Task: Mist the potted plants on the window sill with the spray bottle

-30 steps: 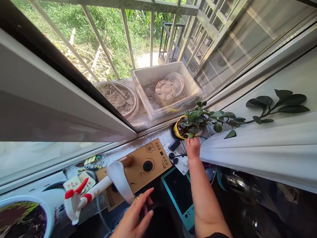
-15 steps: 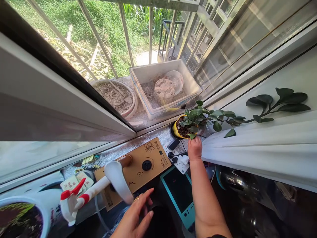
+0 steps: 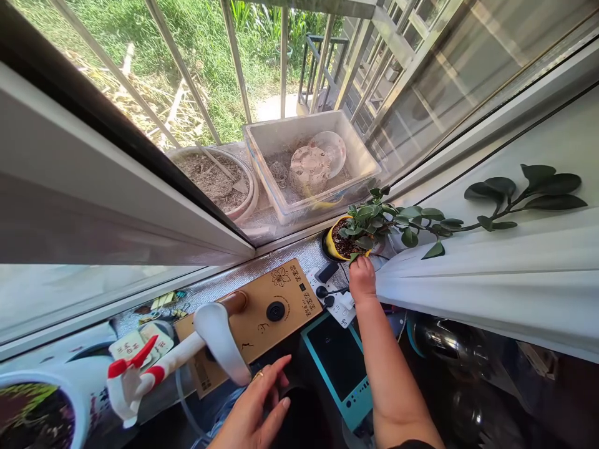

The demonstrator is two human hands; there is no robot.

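Observation:
At the near rim of a yellow pot [image 3: 329,242], my right hand [image 3: 363,278] has its fingers closed on a green leaf [image 3: 354,256] of the potted plant [image 3: 367,218]. The fingertips are partly hidden, so the exact hold is hard to see. Dark soil [image 3: 344,240] fills the pot, and a leafy stem [image 3: 461,228] stretches right across the white curtain. Low in the middle, my left hand [image 3: 259,405] hangs with thumb and fingers apart, holding nothing. It is nearest to a curved white object [image 3: 219,343] over a brown cardboard box [image 3: 262,327].
A power strip [image 3: 340,315] with plugs lies below the pot, and a turquoise-framed tablet [image 3: 337,362] beside my right forearm. A white and red spray nozzle [image 3: 131,374] stands at left, near another planted pot [image 3: 82,405]. Behind the window glass sits a dusty plastic bin [image 3: 266,168].
My right hand has shifted slightly left along the pot's near rim, and the leaf at its fingertips has moved with it. My left hand stays where it was.

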